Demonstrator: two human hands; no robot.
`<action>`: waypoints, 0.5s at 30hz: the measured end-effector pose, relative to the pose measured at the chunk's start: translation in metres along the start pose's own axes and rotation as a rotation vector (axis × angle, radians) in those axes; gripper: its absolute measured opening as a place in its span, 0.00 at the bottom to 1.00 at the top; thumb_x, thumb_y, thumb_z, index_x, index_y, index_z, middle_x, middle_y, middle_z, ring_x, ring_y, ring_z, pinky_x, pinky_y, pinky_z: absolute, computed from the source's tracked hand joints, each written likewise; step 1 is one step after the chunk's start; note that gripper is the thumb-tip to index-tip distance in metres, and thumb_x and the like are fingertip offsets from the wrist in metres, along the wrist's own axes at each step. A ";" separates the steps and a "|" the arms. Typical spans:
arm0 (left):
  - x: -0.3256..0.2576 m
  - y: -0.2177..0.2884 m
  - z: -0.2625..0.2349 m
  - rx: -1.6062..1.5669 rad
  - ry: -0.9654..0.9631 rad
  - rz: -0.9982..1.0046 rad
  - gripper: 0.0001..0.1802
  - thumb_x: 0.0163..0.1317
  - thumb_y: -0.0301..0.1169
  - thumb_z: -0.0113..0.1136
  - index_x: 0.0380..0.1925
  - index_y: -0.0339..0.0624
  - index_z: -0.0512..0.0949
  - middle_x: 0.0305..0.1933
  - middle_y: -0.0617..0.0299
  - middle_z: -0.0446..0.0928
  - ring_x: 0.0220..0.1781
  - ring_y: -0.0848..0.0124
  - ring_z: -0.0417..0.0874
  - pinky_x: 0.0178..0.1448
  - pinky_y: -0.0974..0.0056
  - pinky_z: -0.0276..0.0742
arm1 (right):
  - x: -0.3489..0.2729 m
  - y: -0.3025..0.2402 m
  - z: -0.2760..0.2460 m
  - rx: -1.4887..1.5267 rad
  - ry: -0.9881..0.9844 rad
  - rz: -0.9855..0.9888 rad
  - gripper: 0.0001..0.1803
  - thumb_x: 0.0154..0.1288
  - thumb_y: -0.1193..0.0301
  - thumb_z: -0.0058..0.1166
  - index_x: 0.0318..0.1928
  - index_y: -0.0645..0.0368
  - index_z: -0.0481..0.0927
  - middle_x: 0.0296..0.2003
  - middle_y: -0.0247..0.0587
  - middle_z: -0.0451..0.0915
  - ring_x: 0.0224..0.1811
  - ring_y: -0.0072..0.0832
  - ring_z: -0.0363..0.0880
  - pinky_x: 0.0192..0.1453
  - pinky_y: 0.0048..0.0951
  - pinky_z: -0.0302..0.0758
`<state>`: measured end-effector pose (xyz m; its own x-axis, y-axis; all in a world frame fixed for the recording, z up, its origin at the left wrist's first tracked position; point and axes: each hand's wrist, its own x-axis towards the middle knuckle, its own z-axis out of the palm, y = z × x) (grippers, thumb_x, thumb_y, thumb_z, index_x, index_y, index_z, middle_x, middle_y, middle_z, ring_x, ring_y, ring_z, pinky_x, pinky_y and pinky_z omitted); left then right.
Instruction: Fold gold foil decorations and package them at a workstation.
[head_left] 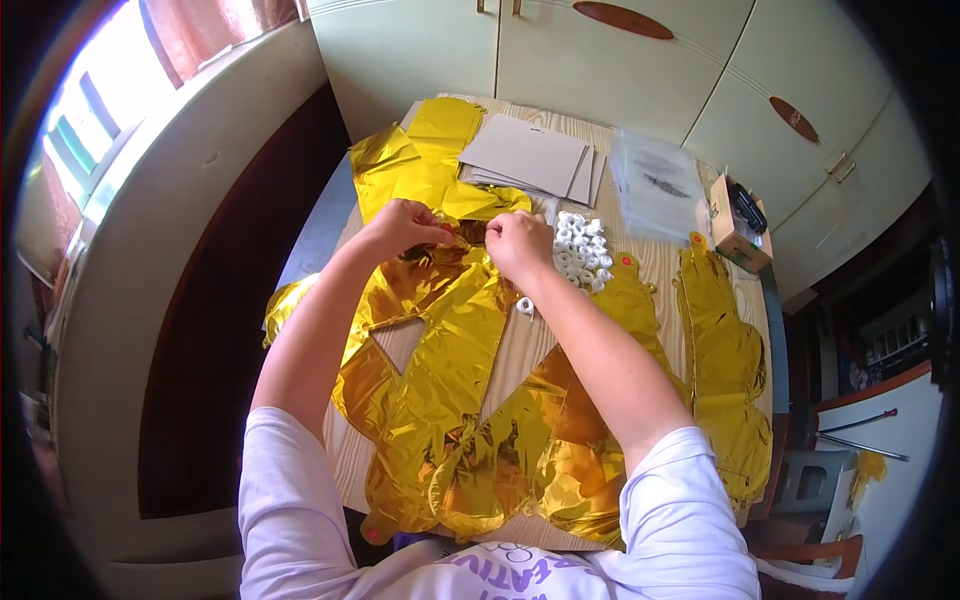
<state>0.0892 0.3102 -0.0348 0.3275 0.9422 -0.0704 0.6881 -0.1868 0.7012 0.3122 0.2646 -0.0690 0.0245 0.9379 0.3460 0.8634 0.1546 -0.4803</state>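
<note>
Gold foil balloons (470, 400), flat and crinkled, cover the near edge of the pale wood surface (520, 350); thin and slick, they could tear or slide off if tugged. Mid-surface, the left hand (400, 228) and right hand (520, 245) pinch one foil piece (468, 232) together. Small white rings (582, 250) beside them could scatter. Grey card sheets (530, 155) lie at the far edge.

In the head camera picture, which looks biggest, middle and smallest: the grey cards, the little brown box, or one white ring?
1. Grey cards
2. Brown box
3. White ring, lying nearer the camera, yet plainly smallest.
</note>
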 end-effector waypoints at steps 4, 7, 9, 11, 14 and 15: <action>-0.001 0.007 -0.006 -0.262 -0.049 -0.149 0.16 0.58 0.41 0.78 0.32 0.39 0.86 0.23 0.72 0.75 0.25 0.81 0.70 0.29 0.68 0.67 | -0.006 -0.019 -0.005 0.044 0.092 -0.241 0.07 0.62 0.66 0.62 0.37 0.54 0.88 0.35 0.40 0.84 0.43 0.42 0.81 0.54 0.43 0.76; 0.001 0.005 0.000 -0.170 0.075 -0.023 0.16 0.57 0.38 0.76 0.37 0.38 0.84 0.28 0.65 0.81 0.31 0.74 0.79 0.36 0.65 0.76 | -0.007 -0.026 -0.001 -0.113 0.021 -0.373 0.12 0.61 0.62 0.65 0.41 0.54 0.87 0.41 0.40 0.81 0.50 0.39 0.77 0.62 0.42 0.70; 0.004 -0.004 0.009 -0.048 0.266 0.168 0.19 0.57 0.36 0.74 0.45 0.39 0.82 0.34 0.59 0.85 0.35 0.66 0.85 0.42 0.61 0.80 | -0.009 -0.026 0.009 -0.318 -0.021 -0.471 0.14 0.61 0.60 0.67 0.42 0.54 0.87 0.44 0.41 0.80 0.53 0.40 0.75 0.64 0.43 0.68; 0.002 -0.014 0.016 0.055 0.499 0.385 0.28 0.56 0.32 0.72 0.58 0.41 0.77 0.41 0.54 0.87 0.40 0.58 0.88 0.47 0.57 0.83 | -0.012 -0.028 0.008 -0.249 -0.162 -0.391 0.23 0.57 0.54 0.69 0.47 0.55 0.86 0.49 0.42 0.78 0.59 0.43 0.70 0.69 0.47 0.62; -0.022 0.007 0.024 0.257 0.397 0.416 0.52 0.51 0.34 0.74 0.76 0.47 0.58 0.60 0.50 0.80 0.60 0.52 0.80 0.66 0.51 0.74 | -0.006 -0.037 -0.011 -0.324 -0.289 -0.279 0.37 0.52 0.40 0.68 0.53 0.56 0.86 0.56 0.51 0.76 0.70 0.51 0.62 0.79 0.53 0.48; -0.025 0.009 0.026 0.315 0.406 0.494 0.56 0.50 0.35 0.76 0.78 0.48 0.55 0.63 0.50 0.78 0.65 0.52 0.78 0.70 0.50 0.71 | -0.006 -0.037 -0.009 -0.360 -0.272 -0.272 0.39 0.52 0.38 0.67 0.54 0.56 0.85 0.59 0.53 0.75 0.73 0.53 0.58 0.81 0.54 0.43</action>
<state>0.1039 0.2774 -0.0445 0.4246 0.7445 0.5152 0.6958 -0.6324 0.3403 0.2851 0.2507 -0.0457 -0.3155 0.9327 0.1747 0.9398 0.3326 -0.0781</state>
